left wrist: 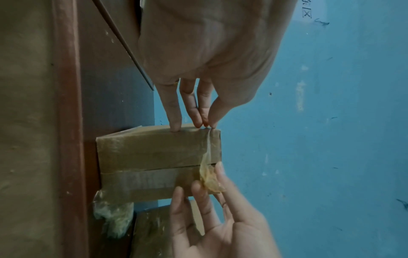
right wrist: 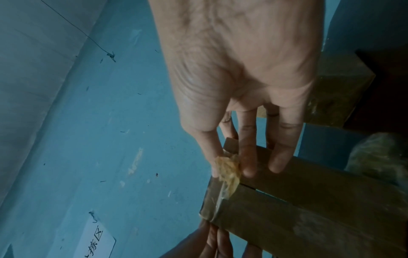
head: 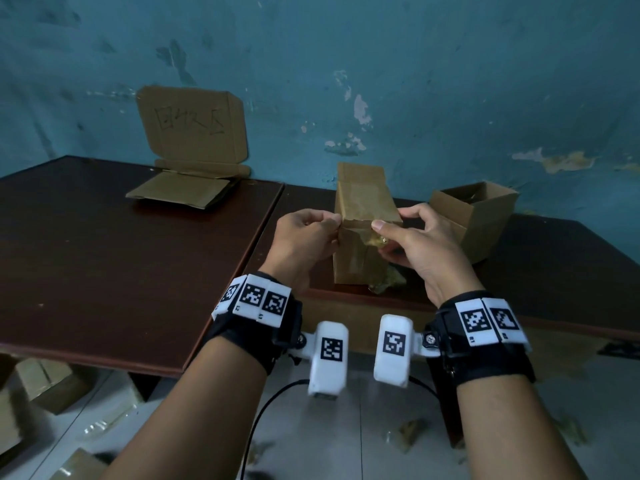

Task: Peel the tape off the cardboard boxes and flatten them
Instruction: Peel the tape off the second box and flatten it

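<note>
A tall cardboard box (head: 360, 209) stands upright on the dark table (head: 104, 258), with glossy brown tape over its top and front. My left hand (head: 333, 225) holds the box's upper left edge, thumb and fingertips (left wrist: 176, 127) on the cardboard. My right hand (head: 379, 235) pinches a crumpled wad of peeled tape (head: 377, 240) at the front's upper right. In the left wrist view a thin stretched tape strip (left wrist: 207, 146) runs across the box (left wrist: 150, 151) from my left fingertips to that wad. The right wrist view shows the wad (right wrist: 228, 167) between thumb and index.
An open cardboard box (head: 485, 223) stands just right of my hands. Flattened cardboard (head: 180, 194) lies at the back left under a cardboard sign (head: 194, 126) leaning on the blue wall. A discarded tape clump (head: 388, 284) lies at the box's base. More boxes (head: 45, 386) sit on the floor.
</note>
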